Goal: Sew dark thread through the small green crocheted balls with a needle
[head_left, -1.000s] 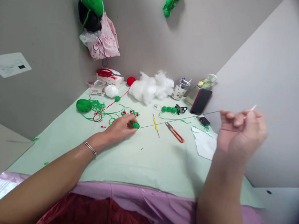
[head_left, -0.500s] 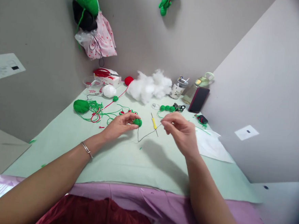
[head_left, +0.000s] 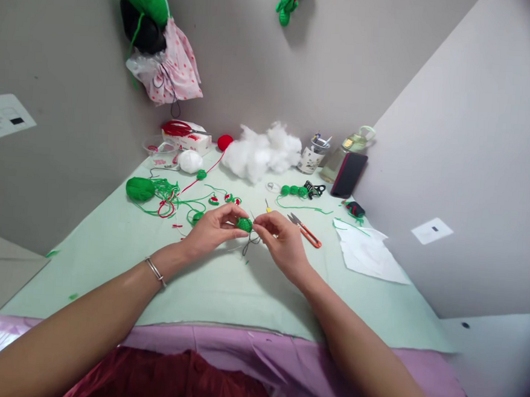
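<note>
My left hand point(head_left: 212, 226) is closed around a small green crocheted ball point(head_left: 244, 224), pinching it between thumb and fingers. Close against its right side, my right hand point(head_left: 281, 239) pinches what looks like a thin needle point(head_left: 253, 216), mostly hidden by the fingertips. Dark thread point(head_left: 246, 245) hangs in a loop below the ball. Just beyond the right hand, a yellow-handled crochet hook point(head_left: 268, 209) shows only in part. Orange-handled thread snips point(head_left: 310, 233) lie to the right of that hand.
White stuffing point(head_left: 261, 153) is heaped at the back. Green yarn point(head_left: 141, 188) and tangled strands lie at left. Joined green balls point(head_left: 294, 191), a black claw clip point(head_left: 314, 190), a phone point(head_left: 349, 175), a bottle point(head_left: 345, 156) and white cloth point(head_left: 370, 254) are at right.
My right hand has moved left and in to the green ball, drawing the dark thread into a slack loop. The orange snips have come into view, and the hook is now mostly covered.
</note>
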{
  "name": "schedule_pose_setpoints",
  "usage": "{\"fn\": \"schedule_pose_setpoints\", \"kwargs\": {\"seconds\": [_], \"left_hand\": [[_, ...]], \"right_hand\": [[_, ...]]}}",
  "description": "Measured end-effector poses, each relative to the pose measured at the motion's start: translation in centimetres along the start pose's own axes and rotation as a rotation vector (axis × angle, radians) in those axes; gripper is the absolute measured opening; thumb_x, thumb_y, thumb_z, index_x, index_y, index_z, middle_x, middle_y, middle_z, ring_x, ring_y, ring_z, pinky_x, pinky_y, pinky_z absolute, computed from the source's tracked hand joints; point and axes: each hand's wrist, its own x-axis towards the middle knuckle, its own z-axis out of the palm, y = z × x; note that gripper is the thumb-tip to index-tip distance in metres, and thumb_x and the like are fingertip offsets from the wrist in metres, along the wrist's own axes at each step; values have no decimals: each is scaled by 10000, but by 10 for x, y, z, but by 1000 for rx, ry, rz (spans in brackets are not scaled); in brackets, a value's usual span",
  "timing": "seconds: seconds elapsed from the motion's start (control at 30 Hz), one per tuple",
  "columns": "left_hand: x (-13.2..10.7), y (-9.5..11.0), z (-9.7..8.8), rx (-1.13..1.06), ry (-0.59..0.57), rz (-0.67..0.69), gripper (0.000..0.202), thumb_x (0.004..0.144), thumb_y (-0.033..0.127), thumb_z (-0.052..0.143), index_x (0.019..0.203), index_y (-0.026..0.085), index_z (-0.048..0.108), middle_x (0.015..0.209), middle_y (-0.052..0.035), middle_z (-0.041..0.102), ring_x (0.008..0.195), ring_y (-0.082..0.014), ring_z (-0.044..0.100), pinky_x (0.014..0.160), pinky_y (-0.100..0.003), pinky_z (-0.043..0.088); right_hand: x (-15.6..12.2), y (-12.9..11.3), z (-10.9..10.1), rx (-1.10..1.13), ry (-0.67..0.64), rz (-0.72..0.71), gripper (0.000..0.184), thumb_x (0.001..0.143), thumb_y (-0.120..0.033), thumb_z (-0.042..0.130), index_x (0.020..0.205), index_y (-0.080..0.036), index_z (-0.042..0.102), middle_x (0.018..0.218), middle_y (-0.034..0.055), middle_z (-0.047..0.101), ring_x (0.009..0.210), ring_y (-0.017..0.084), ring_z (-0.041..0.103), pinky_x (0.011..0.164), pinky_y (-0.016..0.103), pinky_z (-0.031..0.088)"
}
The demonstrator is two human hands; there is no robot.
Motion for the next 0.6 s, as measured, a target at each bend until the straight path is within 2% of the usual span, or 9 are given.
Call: {"fn": "schedule_pose_setpoints", "kwargs": {"seconds": [0.07, 0.2, 0.3, 0.37, 0.47, 0.6], "left_hand": [[0, 0, 0, 13, 31, 19, 337, 680, 273, 818, 947, 178, 638, 926, -14, 639, 856, -160, 635, 811, -316, 524], [1, 0, 0, 50, 115, 82, 320, 683, 288, 814, 933, 182, 645, 945, -26, 650, 900, -172, 623, 841, -327, 528], [2, -1, -1, 44, 153, 116, 329, 686, 286, 816, 945, 187, 638, 942, -26, 656, 887, -167, 620, 845, -328, 530], [2, -2, -2, 38, 166, 127, 324, 695, 283, 810, 948, 190, 631, 928, -22, 652, 876, -164, 621, 836, -324, 534], [3, -5, -3, 69, 153, 140, 307, 716, 286, 798, 957, 191, 633, 919, -22, 651, 870, -163, 626, 839, -330, 541], [2, -10, -5, 210, 58, 241, 240, 789, 280, 741, 1001, 201, 662, 988, -40, 645, 930, -172, 635, 912, -363, 534]], "right_hand": [[0, -3, 1, 49, -26, 30, 126, 833, -295, 677, 792, -181, 642, 681, -5, 588, 603, 114, 511, 593, 263, 412], [2, -4, 2, 315, -87, 219, 264, 752, -394, 766, 820, -171, 643, 604, -37, 560, 518, 97, 497, 528, 248, 402], [3, -1, 5, 511, -196, 359, 352, 677, -409, 823, 882, -157, 687, 638, -34, 590, 515, 87, 513, 546, 250, 439], [3, 1, 7, 590, -247, 422, 337, 653, -407, 838, 828, -149, 708, 665, -21, 603, 523, 77, 509, 560, 250, 449], [3, 0, 7, 642, -249, 443, 293, 655, -400, 840, 761, -156, 716, 667, -17, 605, 530, 73, 501, 572, 251, 438], [5, -3, 3, 645, -201, 371, 252, 676, -379, 836, 741, -168, 713, 640, -28, 586, 536, 75, 487, 582, 248, 402]]}}
